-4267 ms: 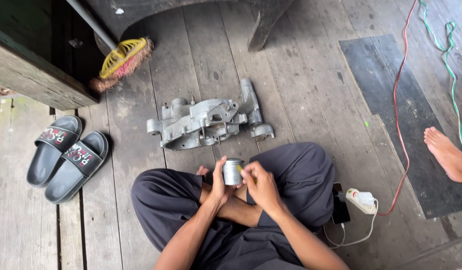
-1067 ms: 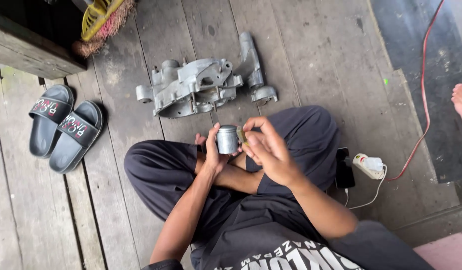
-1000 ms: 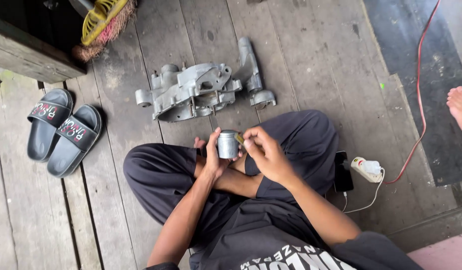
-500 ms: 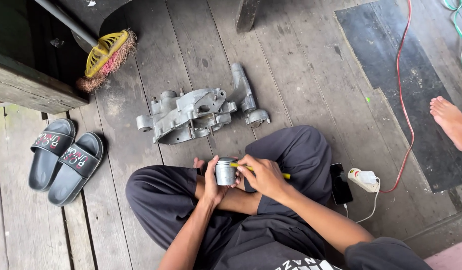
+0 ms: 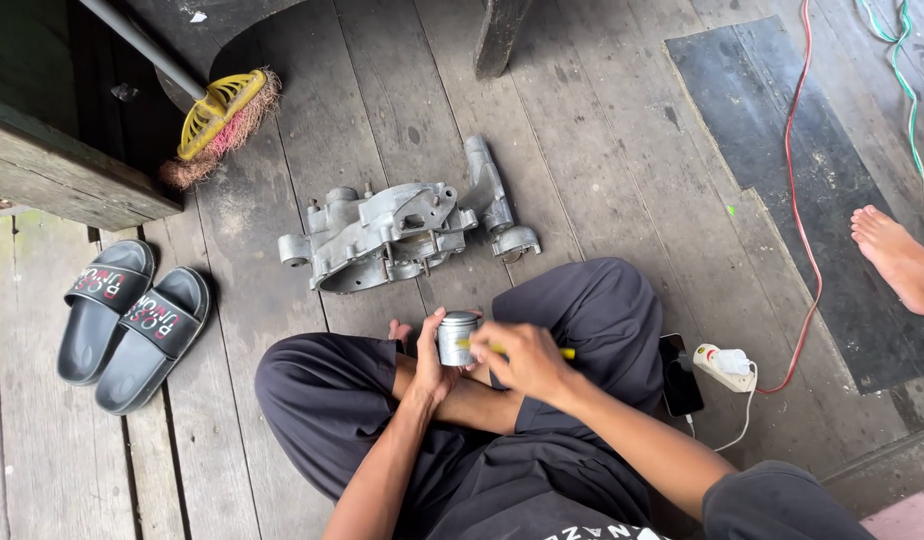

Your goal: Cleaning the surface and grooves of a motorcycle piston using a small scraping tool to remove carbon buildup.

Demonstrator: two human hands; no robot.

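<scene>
I sit cross-legged on wooden floorboards. My left hand [image 5: 429, 352] grips a small grey metal cylinder [image 5: 456, 338] upright over my lap. My right hand [image 5: 517, 358] holds a thin yellow-handled tool [image 5: 562, 353] laid across against the side of the cylinder. A grey cast-metal engine casing [image 5: 387, 235] lies on the boards just beyond my knees, untouched by either hand.
Two dark slide sandals [image 5: 127, 320] lie at the left. A yellow broom [image 5: 217, 118] leans at the upper left by a dark wooden bench [image 5: 52, 170]. A phone [image 5: 679, 372] and a white power strip [image 5: 724, 366] with a red cable [image 5: 794, 200] lie right. Another person's bare foot [image 5: 897, 258] rests on a dark mat [image 5: 782, 150].
The yellow-handled tool now shows in my right hand against the cylinder. My view has tilted and shifted, while both hands stay on the cylinder over my lap.
</scene>
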